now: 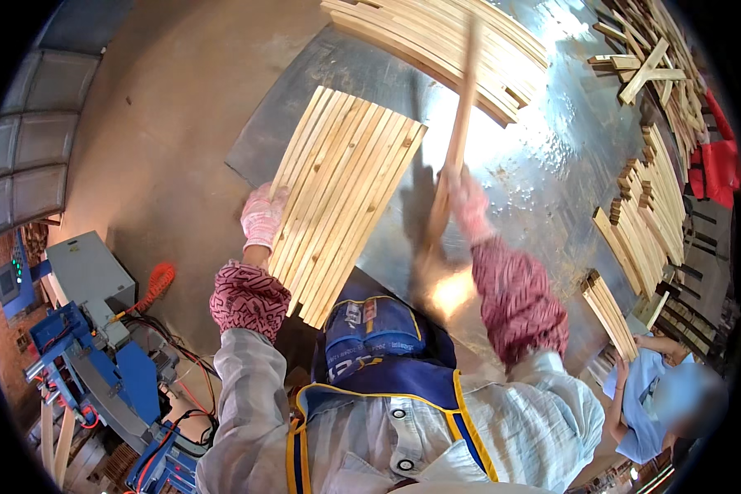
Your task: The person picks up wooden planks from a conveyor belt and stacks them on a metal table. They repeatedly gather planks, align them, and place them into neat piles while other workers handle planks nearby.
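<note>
A row of pale wooden strips (346, 189) lies side by side on the metal tabletop in front of me, their near ends by my apron. My left hand (263, 216), in a pink and white glove, is closed against the row's left edge; its fingertips are partly hidden there. To the right of the row, my gloved right hand (468, 206) grips a single wooden strip (463, 111) around its lower middle. That strip stands lengthwise away from me, above the table, and is smeared by motion.
A wide batch of strips (445, 45) lies at the far side of the shiny metal table (387, 74). Stacked strips (646, 214) and a loose heap (654, 70) are on the right. A co-worker in blue (654, 395) holds several strips (609, 317). Blue machinery (99, 362) stands at left.
</note>
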### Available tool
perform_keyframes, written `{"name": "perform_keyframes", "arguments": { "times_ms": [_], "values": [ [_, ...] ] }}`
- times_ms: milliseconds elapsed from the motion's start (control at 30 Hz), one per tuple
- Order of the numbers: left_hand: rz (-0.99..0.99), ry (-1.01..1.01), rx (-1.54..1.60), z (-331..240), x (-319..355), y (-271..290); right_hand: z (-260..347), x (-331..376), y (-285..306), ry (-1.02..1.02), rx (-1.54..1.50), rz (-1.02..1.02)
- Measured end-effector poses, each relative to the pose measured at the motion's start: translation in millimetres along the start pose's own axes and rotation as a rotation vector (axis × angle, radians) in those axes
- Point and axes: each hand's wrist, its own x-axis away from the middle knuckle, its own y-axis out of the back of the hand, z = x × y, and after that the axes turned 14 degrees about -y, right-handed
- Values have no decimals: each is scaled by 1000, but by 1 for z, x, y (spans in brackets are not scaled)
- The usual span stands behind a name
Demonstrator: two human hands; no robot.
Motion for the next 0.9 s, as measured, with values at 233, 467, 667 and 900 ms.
{"name": "perform_keyframes", "arguments": {
  "times_ms": [233,467,667,900],
  "values": [
    [47,-14,-59,13,-7,-13,-41,135,-173,-462,-203,170],
    [98,-109,-174,-4,-72,4,15,84,-190,-404,-221,0],
    [75,-298,-113,-17,-145,35,66,34,-166,-364,-301,36],
    [-318,-639,459,-18,-111,-9,23,55,-148,-359,-848,145]
  ]
}}
